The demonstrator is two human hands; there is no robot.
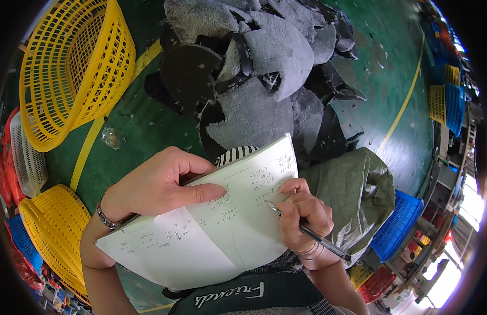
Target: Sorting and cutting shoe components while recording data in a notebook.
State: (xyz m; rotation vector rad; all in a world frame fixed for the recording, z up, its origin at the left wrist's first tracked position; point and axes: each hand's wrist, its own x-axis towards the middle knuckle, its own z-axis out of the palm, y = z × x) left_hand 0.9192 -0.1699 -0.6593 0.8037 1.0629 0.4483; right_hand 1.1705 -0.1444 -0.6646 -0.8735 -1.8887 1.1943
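An open notebook (248, 231) with handwritten lines on its pages lies tilted in front of me. My left hand (167, 184) grips its far left edge, thumb flat on the page and the other fingers behind it. In my right hand (306, 215) is a pen (327, 242) with a dark barrel and silver tip, pinched between thumb and fingers. Its tip is at the right-hand page, beside the writing there; whether it touches the paper I cannot tell. Beyond the notebook, a pile of grey fuzzy and black cut pieces (259, 58) covers part of the floor.
Yellow plastic baskets (120, 58) stand at the left, near a white one (25, 152). To my right are an olive-green woven sack (353, 184) and a blue basket (395, 223). Yellow lines mark the green floor (380, 68). Shelves with bins line the far right.
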